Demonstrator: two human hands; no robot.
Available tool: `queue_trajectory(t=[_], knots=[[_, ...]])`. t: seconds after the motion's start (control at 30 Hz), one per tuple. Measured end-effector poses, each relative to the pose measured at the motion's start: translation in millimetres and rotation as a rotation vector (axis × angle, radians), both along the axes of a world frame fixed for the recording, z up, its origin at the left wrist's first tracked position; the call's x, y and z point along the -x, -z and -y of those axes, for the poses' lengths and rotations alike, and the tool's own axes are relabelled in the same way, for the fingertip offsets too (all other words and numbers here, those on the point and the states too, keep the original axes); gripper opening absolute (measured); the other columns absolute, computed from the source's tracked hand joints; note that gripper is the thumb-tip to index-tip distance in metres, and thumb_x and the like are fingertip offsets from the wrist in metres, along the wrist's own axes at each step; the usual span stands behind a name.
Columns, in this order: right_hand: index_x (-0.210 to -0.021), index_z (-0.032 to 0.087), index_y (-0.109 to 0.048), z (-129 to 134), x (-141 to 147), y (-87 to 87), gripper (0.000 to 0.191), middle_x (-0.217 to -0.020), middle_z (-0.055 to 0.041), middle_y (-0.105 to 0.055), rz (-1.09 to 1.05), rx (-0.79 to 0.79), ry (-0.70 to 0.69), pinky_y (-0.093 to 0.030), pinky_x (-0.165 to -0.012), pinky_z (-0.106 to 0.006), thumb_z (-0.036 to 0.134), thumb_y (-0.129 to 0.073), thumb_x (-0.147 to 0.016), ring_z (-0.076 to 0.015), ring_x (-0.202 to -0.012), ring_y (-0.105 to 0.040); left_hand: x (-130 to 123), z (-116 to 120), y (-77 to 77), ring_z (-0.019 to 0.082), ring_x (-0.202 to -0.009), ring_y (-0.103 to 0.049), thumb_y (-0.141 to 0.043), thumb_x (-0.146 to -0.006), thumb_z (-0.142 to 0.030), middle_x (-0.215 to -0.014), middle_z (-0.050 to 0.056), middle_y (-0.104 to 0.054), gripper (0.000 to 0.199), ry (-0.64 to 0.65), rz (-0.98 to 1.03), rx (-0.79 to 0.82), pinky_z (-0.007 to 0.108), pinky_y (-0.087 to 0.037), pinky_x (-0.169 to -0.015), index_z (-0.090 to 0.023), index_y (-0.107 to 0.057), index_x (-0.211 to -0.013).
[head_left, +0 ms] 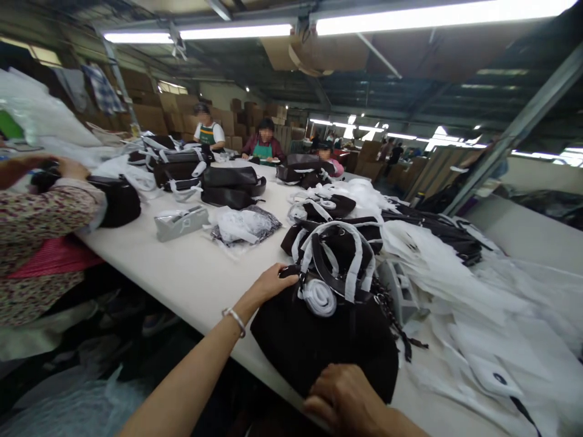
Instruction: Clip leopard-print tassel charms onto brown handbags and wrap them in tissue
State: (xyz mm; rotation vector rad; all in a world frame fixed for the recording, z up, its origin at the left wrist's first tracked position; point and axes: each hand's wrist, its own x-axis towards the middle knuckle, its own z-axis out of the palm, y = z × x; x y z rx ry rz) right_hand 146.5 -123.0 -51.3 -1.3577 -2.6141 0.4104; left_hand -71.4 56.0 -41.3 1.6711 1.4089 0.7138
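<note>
A black handbag (328, 340) lies in front of me at the table's near edge. White wrapping covers its handles (353, 267), and a rolled white strip (320, 297) rests at its top. My left hand (280, 280), with a bracelet at the wrist, grips the bag's upper left corner, the thumb on top. Against the bag's lower front, my right hand (341, 388) is closed with curled fingers; whatever is in them is hidden. A dark chain strap (394, 318) hangs down the bag's right side.
More wrapped black bags (332, 233) stand behind mine. White sheets (455, 291) cover the right side, near a grey holder (401, 291). A plastic-wrapped packet (246, 226) and a grey dispenser (181, 222) lie left. A co-worker's patterned sleeve (50, 212) reaches in; other people sit farther back.
</note>
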Motion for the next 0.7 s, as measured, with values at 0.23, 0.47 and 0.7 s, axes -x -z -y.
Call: queue_trajectory(t=[0.23,0.47,0.7], knots=[[-0.126,0.018,-0.058,-125.7,-9.2,-32.8,0.046,-0.12,-0.0114,-0.065,0.007,-0.115,0.421,-0.044,-0.097,-0.035,0.03,-0.067,-0.083,-0.027,-0.113,-0.059,-55.8,-50.3,-7.8,0.033,-0.111,-0.061,-0.075,-0.064,-0.034,-0.119,0.017,-0.068,0.052,0.003,-0.238,-0.037,0.034,-0.046,-0.089,-0.015,-0.063,-0.111],[-0.133,0.014,-0.054,-148.2,-11.7,3.4,0.063,-0.122,-0.0148,-0.062,0.056,-0.09,0.429,-0.045,-0.094,-0.043,0.031,-0.073,-0.075,-0.0337,-0.115,-0.054,-52.4,-53.7,-4.6,0.028,-0.089,-0.067,-0.072,-0.059,-0.016,-0.091,0.01,-0.074,0.028,0.033,-0.284,-0.094,0.033,-0.05,-0.078,-0.015,-0.07,-0.087],[-0.145,0.014,-0.037,-113.0,-5.8,-3.2,0.088,-0.131,-0.0137,-0.053,-0.188,-0.26,0.367,-0.041,-0.104,-0.044,0.018,-0.077,-0.067,-0.031,-0.12,-0.047,-27.7,27.9,-10.7,0.019,-0.109,-0.059,-0.058,-0.082,-0.017,-0.114,0.005,-0.066,0.034,0.012,-0.067,-0.405,0.03,-0.042,-0.099,-0.021,-0.062,-0.115]])
